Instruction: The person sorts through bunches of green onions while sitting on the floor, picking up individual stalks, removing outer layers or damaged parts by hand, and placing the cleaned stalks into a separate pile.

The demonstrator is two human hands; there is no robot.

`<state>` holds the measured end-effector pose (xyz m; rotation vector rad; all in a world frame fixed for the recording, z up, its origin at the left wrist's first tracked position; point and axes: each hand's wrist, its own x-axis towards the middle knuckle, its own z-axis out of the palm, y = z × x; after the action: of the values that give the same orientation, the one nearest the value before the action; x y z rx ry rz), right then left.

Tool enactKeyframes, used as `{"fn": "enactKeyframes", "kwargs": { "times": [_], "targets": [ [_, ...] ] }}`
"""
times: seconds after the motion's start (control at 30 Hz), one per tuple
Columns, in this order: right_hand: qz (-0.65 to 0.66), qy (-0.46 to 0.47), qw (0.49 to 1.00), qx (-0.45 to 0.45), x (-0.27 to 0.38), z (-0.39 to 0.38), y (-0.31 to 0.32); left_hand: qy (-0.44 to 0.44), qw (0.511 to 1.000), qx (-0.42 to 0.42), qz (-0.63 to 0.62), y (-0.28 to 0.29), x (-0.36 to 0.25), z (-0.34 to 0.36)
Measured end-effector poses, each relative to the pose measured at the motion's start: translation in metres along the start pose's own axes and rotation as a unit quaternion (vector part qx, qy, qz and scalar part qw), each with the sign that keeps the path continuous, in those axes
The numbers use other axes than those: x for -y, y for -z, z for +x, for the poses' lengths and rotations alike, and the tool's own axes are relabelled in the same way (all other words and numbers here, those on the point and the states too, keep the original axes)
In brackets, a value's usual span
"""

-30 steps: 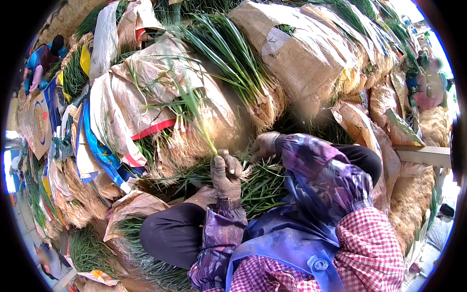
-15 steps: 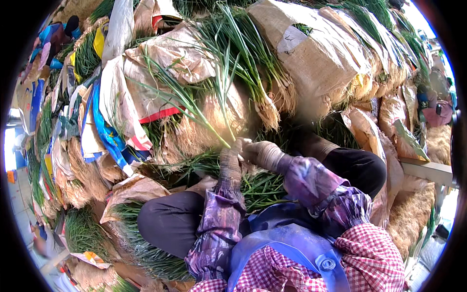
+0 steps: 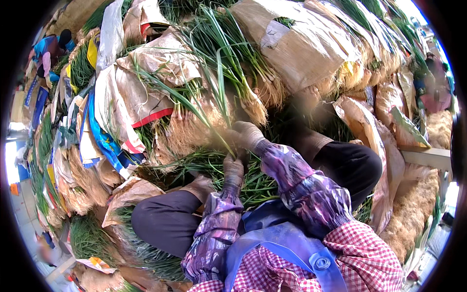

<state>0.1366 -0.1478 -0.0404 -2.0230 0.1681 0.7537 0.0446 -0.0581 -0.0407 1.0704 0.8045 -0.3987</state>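
My left hand (image 3: 233,167), in a dirty beige glove or wrap, is closed at the lower end of a long green onion (image 3: 210,127), whose leaves reach up and to the left. Just above it, my right hand (image 3: 248,135), wrapped the same way, is closed at the base of another green onion (image 3: 222,100) that points away from me. Its fingertips are blurred. Loose green onion leaves (image 3: 260,184) lie in my lap below both hands. Straight ahead lies a bundle of green onions (image 3: 238,63) with pale hanging roots.
Root-fringed onion bundles (image 3: 187,129) under beige sacks (image 3: 304,46) are piled ahead. A blue-edged sack (image 3: 104,131) lies left, and a crumpled sack (image 3: 129,194) is by my left knee. A wooden bar (image 3: 428,158) stands right. Another person (image 3: 51,48) is at far left.
My hands have come apart, the left moving down toward me with its onion, the right staying higher with the other. The view has shifted slightly.
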Motion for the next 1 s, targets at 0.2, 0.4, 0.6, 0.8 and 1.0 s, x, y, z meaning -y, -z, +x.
{"fn": "enactKeyframes", "kwargs": {
  "times": [0.2,0.4,0.6,0.8,1.0],
  "targets": [
    [-0.173,0.111,0.979,-0.01,0.001,-0.003,-0.006,0.022,0.965,0.171,-0.198,0.04,0.025,0.018],
    [-0.411,0.061,0.904,0.099,0.008,0.009,0.05,-0.167,0.904,0.255,-0.299,0.014,-0.034,-0.029],
    [-0.32,0.082,0.936,-0.122,0.013,0.059,0.104,-0.058,0.963,0.111,-0.24,0.009,-0.037,-0.007],
    [-0.34,0.226,0.908,0.092,0.038,-0.054,0.046,-0.069,0.986,0.073,-0.132,0.036,-0.016,0.037],
    [0.141,0.079,0.987,0.022,0.009,-0.008,0.033,-0.093,0.989,0.028,-0.11,-0.004,-0.017,0.001]
  ]
}}
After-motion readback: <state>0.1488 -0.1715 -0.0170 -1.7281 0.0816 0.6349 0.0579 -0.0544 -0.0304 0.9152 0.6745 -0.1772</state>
